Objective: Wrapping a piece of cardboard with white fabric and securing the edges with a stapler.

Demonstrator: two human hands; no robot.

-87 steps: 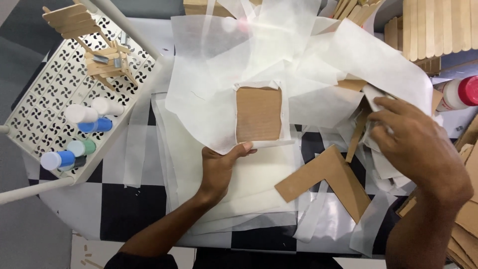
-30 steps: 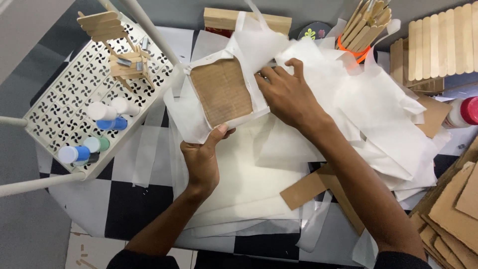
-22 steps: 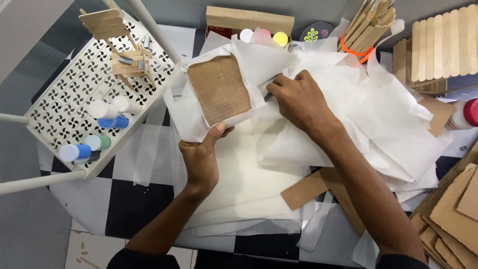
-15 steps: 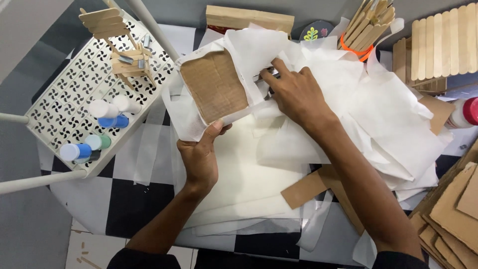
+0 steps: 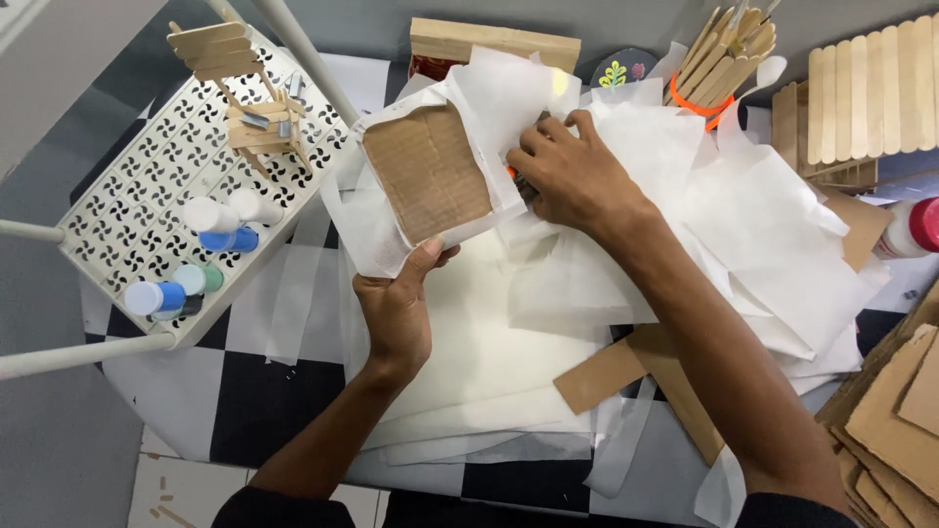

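The cardboard panel (image 5: pixel 427 172) is brown, rectangular and corrugated, edged with folded white tissue paper (image 5: pixel 509 98). The left hand (image 5: pixel 396 311) holds it tilted above the worktop (image 5: pixel 249 406), fingers clamped on its lower edge. The right hand (image 5: pixel 572 176) presses curled fingers against the tissue just beside its right edge.

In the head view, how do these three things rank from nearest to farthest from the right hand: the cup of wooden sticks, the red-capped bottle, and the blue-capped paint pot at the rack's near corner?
From the right hand:
1. Cup of wooden sticks, behind it, toward the far right of the table.
2. Red-capped bottle, at the right edge.
3. Blue-capped paint pot, far left on the white rack.
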